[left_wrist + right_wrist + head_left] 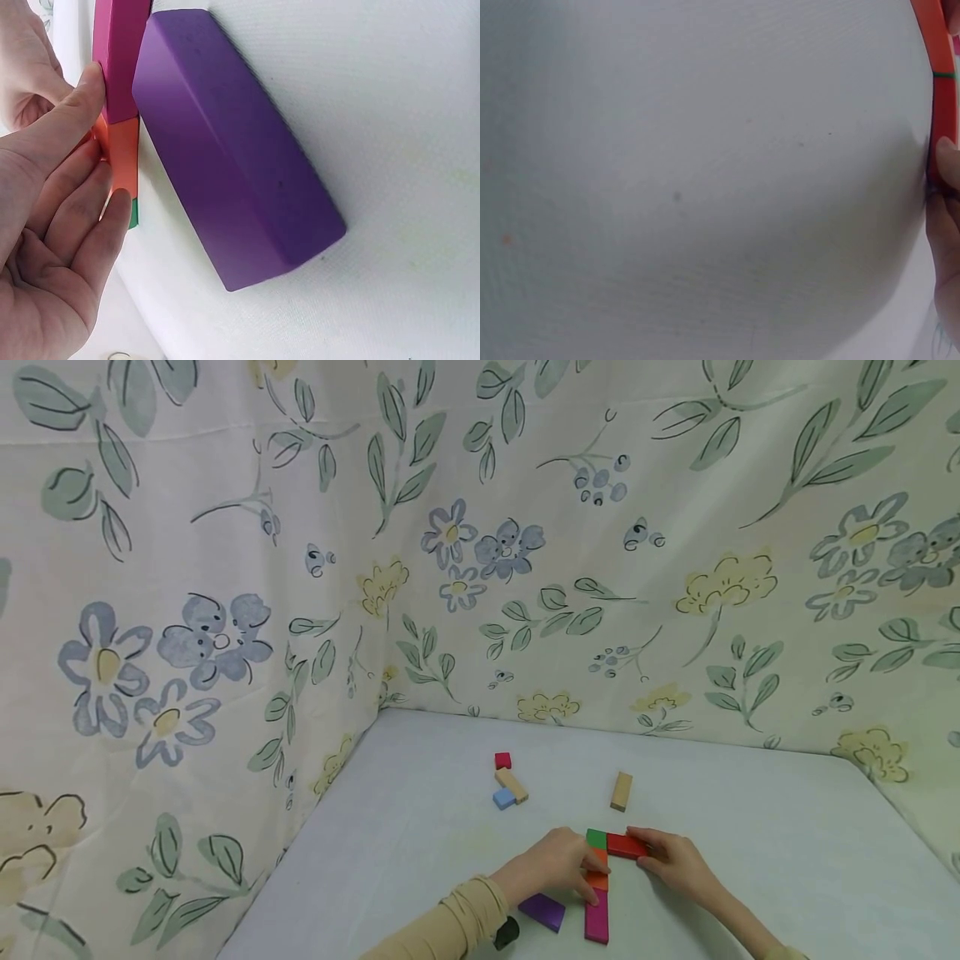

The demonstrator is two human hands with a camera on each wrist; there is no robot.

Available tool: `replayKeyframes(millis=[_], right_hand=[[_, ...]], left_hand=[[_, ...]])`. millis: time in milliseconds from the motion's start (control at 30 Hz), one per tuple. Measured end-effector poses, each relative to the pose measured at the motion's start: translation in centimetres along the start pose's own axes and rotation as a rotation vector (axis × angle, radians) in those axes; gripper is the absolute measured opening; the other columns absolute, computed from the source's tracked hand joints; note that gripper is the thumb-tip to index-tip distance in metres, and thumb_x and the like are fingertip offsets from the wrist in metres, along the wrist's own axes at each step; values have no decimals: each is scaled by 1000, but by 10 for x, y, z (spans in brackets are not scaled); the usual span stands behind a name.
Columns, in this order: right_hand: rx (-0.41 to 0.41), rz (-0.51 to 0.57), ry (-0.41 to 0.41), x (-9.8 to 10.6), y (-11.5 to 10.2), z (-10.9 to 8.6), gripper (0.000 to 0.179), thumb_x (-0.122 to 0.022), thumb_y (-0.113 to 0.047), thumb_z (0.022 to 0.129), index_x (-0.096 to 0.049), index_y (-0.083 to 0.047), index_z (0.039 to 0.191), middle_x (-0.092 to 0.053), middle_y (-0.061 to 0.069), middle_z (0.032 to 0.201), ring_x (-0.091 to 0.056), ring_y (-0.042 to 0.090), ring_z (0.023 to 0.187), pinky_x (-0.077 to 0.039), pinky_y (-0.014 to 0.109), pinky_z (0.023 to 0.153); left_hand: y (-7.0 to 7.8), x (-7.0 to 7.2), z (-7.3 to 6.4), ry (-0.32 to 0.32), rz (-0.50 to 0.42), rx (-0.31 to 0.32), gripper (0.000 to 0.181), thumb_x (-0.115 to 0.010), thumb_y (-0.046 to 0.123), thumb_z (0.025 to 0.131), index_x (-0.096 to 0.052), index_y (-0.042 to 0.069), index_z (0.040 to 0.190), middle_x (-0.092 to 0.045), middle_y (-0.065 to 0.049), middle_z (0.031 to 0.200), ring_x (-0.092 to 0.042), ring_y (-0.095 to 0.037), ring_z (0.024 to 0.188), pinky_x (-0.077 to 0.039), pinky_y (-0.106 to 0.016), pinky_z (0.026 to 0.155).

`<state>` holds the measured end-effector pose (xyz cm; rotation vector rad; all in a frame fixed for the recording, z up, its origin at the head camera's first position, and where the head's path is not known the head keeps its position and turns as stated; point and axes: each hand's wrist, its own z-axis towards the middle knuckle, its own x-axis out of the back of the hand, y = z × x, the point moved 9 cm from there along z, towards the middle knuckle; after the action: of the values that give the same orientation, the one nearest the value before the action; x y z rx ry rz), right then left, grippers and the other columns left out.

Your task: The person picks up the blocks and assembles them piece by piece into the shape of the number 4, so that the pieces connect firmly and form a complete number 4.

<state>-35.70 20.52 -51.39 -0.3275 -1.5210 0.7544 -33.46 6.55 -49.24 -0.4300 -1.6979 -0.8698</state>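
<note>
A row of blocks lies toward me: a green block (596, 838), an orange block (597, 883) and a magenta block (597, 922). My left hand (558, 864) reaches over the row, fingers curled at the orange block and thumb touching the magenta one. My right hand (678, 860) pinches the outer end of a red block (622, 846), which lies crosswise against the green block. Its thumb and finger also show on the red block in the right wrist view. Left of the row lies a purple block (225, 150) with slanted faces, apart from both hands. Fingers partly hide the orange block.
Farther back lie a small red block (502, 761), a wooden block (512, 784) and a blue block (504, 798), close together. Another wooden block (621, 792) stands apart to their right. A black object (507, 932) sits by the left sleeve. Floral cloth (525, 635) borders the white table.
</note>
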Motion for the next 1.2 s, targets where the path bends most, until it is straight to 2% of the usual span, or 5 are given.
replayKeyframes(millis=[733,933,1200], right_hand=[[25,-7,19,1,-3,-2,44,-73,-1,78,-63,0,121,-66,18,118,-60,37,110,-54,39,85],[5,19,38,5,0,-3,44,-71,-5,80,-62,-3,124,-64,17,122,-57,38,116,-53,37,86],[42,67,62,11,-6,-3,43,-70,-8,82,-62,-1,123,-64,17,122,-56,38,116,-54,34,85]], left_hand=[[0,-1,0,-1,-19,-2,41,-80,38,73,-71,31,112,-72,18,99,-46,9,69,-33,-9,63],[-1,-1,-1,-11,-36,12,41,-80,37,73,-71,31,112,-72,18,99,-49,10,71,-34,-9,64],[-1,-1,1,-9,-27,4,42,-80,38,72,-71,31,112,-72,18,100,-50,10,73,-33,-9,65]])
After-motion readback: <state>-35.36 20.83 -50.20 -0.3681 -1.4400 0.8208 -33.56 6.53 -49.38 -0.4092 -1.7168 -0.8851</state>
